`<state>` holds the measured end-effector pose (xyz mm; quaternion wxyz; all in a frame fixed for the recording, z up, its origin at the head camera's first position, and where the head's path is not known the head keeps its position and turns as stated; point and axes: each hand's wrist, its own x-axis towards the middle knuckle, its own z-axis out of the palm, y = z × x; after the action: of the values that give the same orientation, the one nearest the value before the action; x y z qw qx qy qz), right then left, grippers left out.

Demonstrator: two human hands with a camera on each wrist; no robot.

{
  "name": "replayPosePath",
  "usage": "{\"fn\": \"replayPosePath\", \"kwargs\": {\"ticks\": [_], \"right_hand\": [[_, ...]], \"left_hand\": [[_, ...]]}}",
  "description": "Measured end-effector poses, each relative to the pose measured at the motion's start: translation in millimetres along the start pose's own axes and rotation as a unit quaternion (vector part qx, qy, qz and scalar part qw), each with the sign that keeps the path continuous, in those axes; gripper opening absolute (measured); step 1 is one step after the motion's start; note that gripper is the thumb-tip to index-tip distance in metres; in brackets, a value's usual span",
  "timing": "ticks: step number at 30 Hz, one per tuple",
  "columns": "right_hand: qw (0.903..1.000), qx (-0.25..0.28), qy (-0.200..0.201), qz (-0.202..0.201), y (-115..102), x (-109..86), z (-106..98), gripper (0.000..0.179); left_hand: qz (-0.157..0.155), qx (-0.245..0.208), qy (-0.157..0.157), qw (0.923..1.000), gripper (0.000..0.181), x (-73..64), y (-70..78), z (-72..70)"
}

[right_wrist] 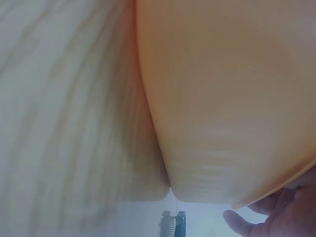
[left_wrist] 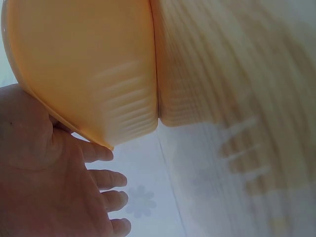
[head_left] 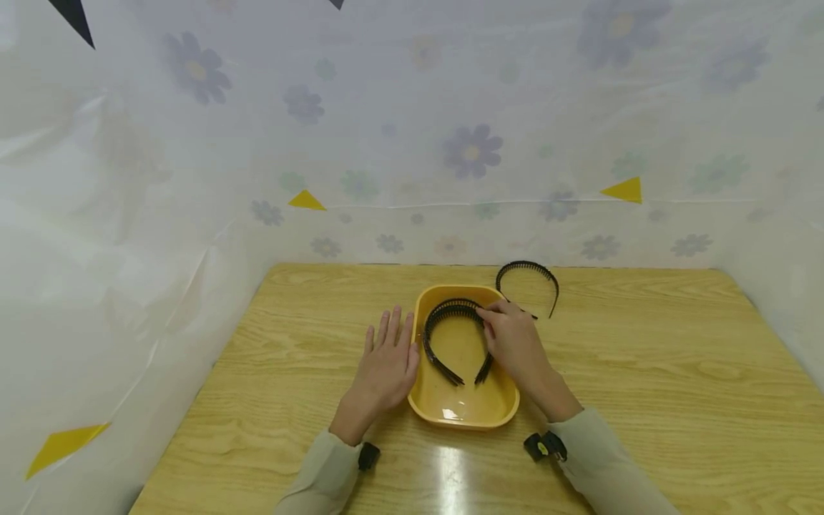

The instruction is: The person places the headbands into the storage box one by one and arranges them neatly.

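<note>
A yellow plastic basin [head_left: 434, 422] stands on the table, with several black toothed headbands [head_left: 432, 349] lying nested in it. Along the basin's left rim rests my left hand [head_left: 383, 368], fingers straight and pointing forward. The left wrist view shows that hand [left_wrist: 54, 173] against the outer wall of the basin [left_wrist: 98, 59]. Reaching over the right rim, my right hand [head_left: 518, 347] pinches the headbands at their upper right side. Its fingertips are out of sight behind the rim in the right wrist view, where part of the hand [right_wrist: 291, 212] appears.
Behind the basin to the right, another black headband [head_left: 555, 282] lies on the wooden table [head_left: 644, 372]. A white flowered sheet [head_left: 399, 157] with yellow triangles hangs behind and at the sides. Dark straps are on both wrists.
</note>
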<state>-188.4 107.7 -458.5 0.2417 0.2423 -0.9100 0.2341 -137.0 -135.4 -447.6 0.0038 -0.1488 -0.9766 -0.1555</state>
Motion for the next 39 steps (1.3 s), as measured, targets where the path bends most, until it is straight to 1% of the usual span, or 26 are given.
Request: {"fn": "replayPosePath", "kwargs": {"ticks": [8, 13, 27, 39], "right_hand": [[0.9996, -0.011, -0.025, 0.008, -1.2, 0.0, -0.4, 0.026], [0.9993, -0.021, -0.032, 0.006, -0.3, 0.1, 1.1, 0.025], [0.9990, -0.032, -0.030, -0.001, 0.3, -1.4, 4.2, 0.023], [0.9994, -0.024, -0.023, -0.003, 1.3, -2.7, 5.1, 0.020]], "left_hand": [[0.001, -0.003, -0.001, 1.0000, 0.059, 0.2, 0.0, -0.3], [-0.001, -0.002, -0.004, 1.0000, 0.059, 0.0, -0.8, 1.3], [-0.006, -0.007, -0.008, 0.9999, 0.059, -0.4, -0.4, 1.2], [-0.009, -0.011, -0.010, 0.9999, 0.059, -1.0, 1.4, -0.4]]}}
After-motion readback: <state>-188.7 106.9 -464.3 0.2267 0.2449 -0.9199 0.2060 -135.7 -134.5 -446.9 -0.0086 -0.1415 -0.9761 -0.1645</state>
